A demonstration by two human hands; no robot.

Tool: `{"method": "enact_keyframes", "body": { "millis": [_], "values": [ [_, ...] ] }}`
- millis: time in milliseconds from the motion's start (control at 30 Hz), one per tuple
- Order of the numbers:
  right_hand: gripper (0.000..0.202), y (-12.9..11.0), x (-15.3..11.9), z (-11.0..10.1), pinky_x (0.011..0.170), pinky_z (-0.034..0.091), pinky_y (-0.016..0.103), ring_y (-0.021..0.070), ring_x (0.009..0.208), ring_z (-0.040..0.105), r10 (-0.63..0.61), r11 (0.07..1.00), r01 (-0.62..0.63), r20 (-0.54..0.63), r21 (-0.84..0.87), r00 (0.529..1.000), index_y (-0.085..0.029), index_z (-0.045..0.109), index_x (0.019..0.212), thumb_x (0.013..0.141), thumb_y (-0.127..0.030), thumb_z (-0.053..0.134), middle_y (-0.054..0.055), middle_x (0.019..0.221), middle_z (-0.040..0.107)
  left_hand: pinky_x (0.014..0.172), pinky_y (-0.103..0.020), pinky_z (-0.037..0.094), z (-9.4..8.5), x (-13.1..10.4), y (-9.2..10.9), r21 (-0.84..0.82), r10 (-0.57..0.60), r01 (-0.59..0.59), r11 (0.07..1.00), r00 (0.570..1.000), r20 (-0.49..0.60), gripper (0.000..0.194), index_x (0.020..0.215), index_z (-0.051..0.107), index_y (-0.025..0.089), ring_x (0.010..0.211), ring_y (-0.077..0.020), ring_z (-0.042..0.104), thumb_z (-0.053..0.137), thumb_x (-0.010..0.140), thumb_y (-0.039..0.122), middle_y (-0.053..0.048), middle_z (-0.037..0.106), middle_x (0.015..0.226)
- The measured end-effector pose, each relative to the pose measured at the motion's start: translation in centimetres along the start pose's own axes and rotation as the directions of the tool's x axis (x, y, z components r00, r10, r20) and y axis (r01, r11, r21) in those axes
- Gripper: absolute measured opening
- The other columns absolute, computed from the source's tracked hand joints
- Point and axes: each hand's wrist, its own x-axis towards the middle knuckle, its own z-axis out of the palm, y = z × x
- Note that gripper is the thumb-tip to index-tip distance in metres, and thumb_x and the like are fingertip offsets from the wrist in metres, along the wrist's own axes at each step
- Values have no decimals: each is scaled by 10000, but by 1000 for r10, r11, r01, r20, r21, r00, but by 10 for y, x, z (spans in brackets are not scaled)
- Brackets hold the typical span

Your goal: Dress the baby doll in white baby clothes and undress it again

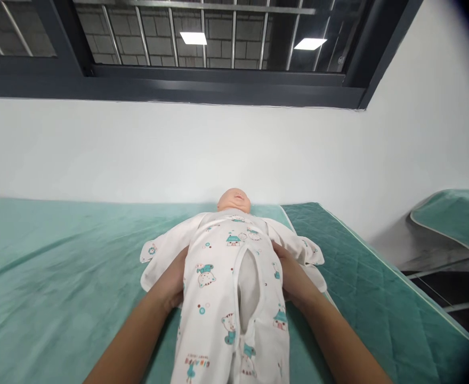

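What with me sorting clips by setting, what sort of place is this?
Possibly a baby-care training room, though I can't be sure. A baby doll in a printed outfit lies on green covers, one of them quilted, below a window with metal bars.

White wall [178, 149], plain, rising behind a bed [78, 266] with green covers. Above, dark-framed window [210, 88]; metal bars [233, 34], grey blocks [218, 50], two bright light patches [193, 38].
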Motion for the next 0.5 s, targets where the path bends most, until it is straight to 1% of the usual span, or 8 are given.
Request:
{"method": "enact_keyframes", "body": {
  "millis": [67,100,133,200,267,333,400,500],
  "values": [
    [403,1,1,-2,954,511,486,313,1118,642,0,1000,0,4,10,1000,-284,690,1183,789,-359,653,47,1092,752,768,-431,549,-3,2,1,-41,-85,90,995,991,104,319,983,754,192,834,-302,702,710,708,347,-68,760,784],
    [414,1,1,-2,938,520,481,313,1100,652,5,1000,-5,4,22,1000,-268,688,1190,789,-365,653,53,1079,756,782,-429,546,-5,3,1,-55,-102,110,992,985,139,355,1029,744,195,842,-298,703,714,696,314,-62,766,816],
    [425,1,2,-3,924,526,474,312,1076,664,13,999,-13,3,39,1000,-252,688,1193,787,-372,656,58,1062,760,790,-425,543,-7,5,0,-59,-93,102,993,985,145,395,1066,734,196,847,-295,704,719,681,287,-58,770,840],
    [445,1,2,-4,901,535,457,304,1018,686,32,996,-31,-3,85,999,-228,690,1193,777,-384,670,65,1029,767,785,-413,539,-11,8,-2,-30,-38,41,999,995,97,441,1101,720,188,831,-284,707,722,668,272,-61,773,876],
    [460,1,3,-5,886,538,445,297,976,697,45,991,-42,-16,125,999,-219,688,1199,772,-390,682,68,1012,769,770,-395,536,-13,11,-4,20,15,-16,1000,1000,24,440,1114,712,184,809,-268,708,712,694,315,-69,772,919],
    [464,2,4,-6,888,533,439,295,973,694,41,992,-36,-42,123,998,-211,685,1208,779,-389,682,71,1015,767,769,-378,532,-14,13,-6,88,77,-73,993,996,-42,428,1130,701,192,826,-260,707,679,744,375,-74,769,971],
    [451,3,4,-7,909,519,430,293,1002,681,18,998,-13,-87,62,996,-207,686,1208,798,-393,666,69,1047,760,800,-368,523,-14,15,-8,176,152,-135,975,985,-86,410,1149,687,211,912,-264,699,631,798,415,-72,761,1031],
    [401,5,3,-8,918,497,403,280,1016,664,-45,992,22,-182,-123,982,-212,705,1169,831,-412,622,52,1087,750,869,-366,499,-12,17,-9,312,254,-199,929,956,-145,359,1129,679,234,1013,-262,674,579,850,435,-63,746,1093]
  ]
}}
